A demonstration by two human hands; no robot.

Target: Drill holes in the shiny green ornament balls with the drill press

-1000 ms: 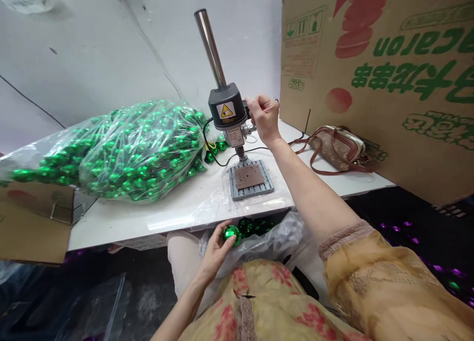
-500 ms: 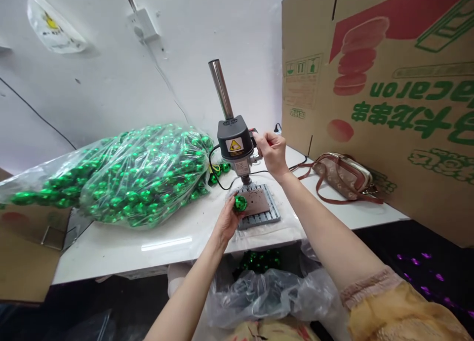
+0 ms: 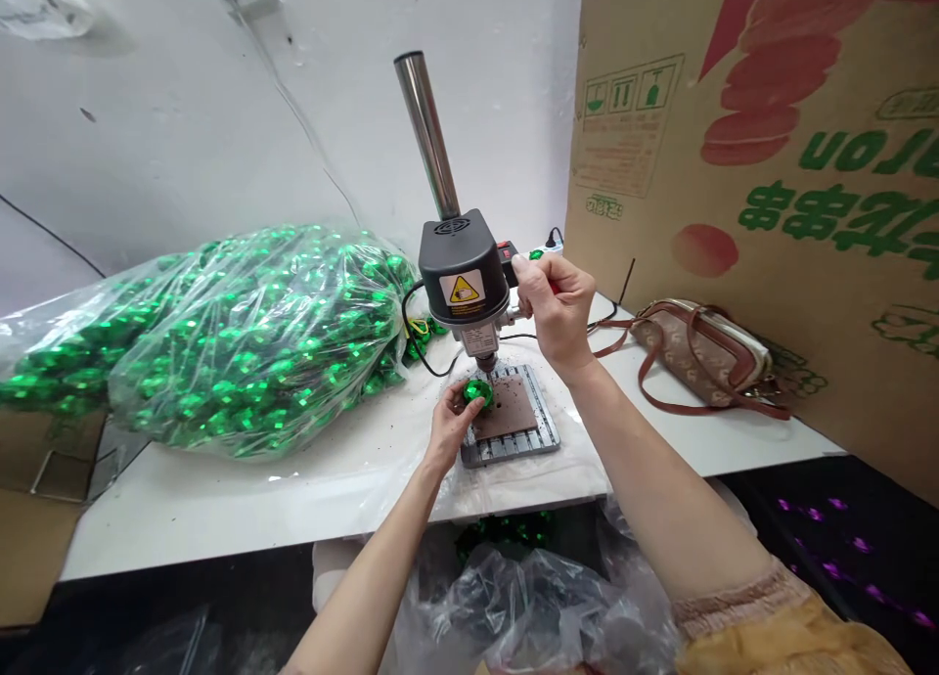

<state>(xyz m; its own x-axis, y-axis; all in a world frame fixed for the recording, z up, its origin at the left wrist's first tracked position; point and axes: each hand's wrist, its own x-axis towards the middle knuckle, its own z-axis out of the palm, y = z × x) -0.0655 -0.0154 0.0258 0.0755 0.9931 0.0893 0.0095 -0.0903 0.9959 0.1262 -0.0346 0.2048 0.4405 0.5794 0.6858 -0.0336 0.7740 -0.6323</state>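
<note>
A small bench drill press (image 3: 461,264) stands on the white table, its chuck (image 3: 485,361) pointing down over a slotted metal base (image 3: 547,430). On that base lies a brown board (image 3: 514,411) sprinkled with dark bits. My left hand (image 3: 444,430) pinches a shiny green faceted ball (image 3: 478,393) by the board's left edge, just below and left of the chuck. My right hand (image 3: 563,308) is closed around the feed handle on the press's right side; a bit of red shows between the fingers. A small green shiny piece (image 3: 536,254) appears just behind that hand.
A big clear bag of green balls (image 3: 256,342) fills the table's left side. A brown handbag (image 3: 696,352) lies on the right, before a large cardboard box (image 3: 638,166). Plastic sheeting (image 3: 528,597) and more green balls (image 3: 514,530) are below the table's front edge.
The view has moved closer to the press. My left hand has shifted the green ball slightly nearer the chuck, its thumb now across the ball's front. My right hand stays on the handle.
</note>
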